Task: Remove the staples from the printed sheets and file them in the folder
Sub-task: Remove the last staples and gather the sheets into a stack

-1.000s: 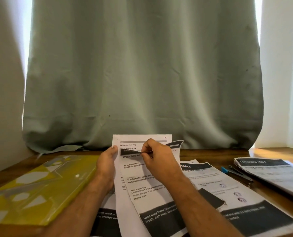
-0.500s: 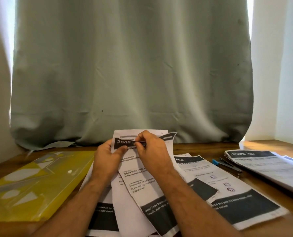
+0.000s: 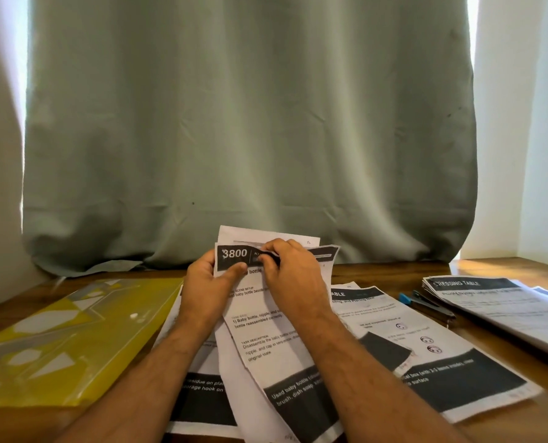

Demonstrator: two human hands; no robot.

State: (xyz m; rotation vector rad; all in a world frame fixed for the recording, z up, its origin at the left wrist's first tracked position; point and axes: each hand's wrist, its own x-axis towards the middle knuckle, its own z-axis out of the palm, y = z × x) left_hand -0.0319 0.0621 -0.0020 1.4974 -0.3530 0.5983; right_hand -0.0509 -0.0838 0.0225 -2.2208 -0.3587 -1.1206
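The printed sheets (image 3: 266, 318) are held up off the worktop (image 3: 394, 270) in the middle of the view, tilted back towards the person, with their long axis running from the near edge up and away; the dark header band reading "3800" is at the top, far end and the dark footer band hangs lowest, nearest the person. The left hand (image 3: 208, 282) holds the upper left corner, its grip closed on the paper with the thumb pressed across the front just below the header. The right hand (image 3: 288, 273) meets it at the top edge, its grip pinching the sheets beside the "3800"; whether a staple sits between the fingertips is too small to tell. A plain white sheet stands behind the front one, its top edge showing above the header.

More loose pages (image 3: 426, 356) lie flat under and to the right of the held set, fanned out, their long sides angled away to the left. The yellow folder (image 3: 58, 340) lies flat on the left, well apart from the hands, with a white snap button on its flap. On the right, a blue-tipped tool (image 3: 423, 303) lies just beside another stack of papers (image 3: 503, 305) headed "DRESSING TABLE".

The worktop is brown wood. A grey-green curtain (image 3: 250, 123) hangs behind it, its hem bunched on the surface, with bright daylight and pale walls at both sides.
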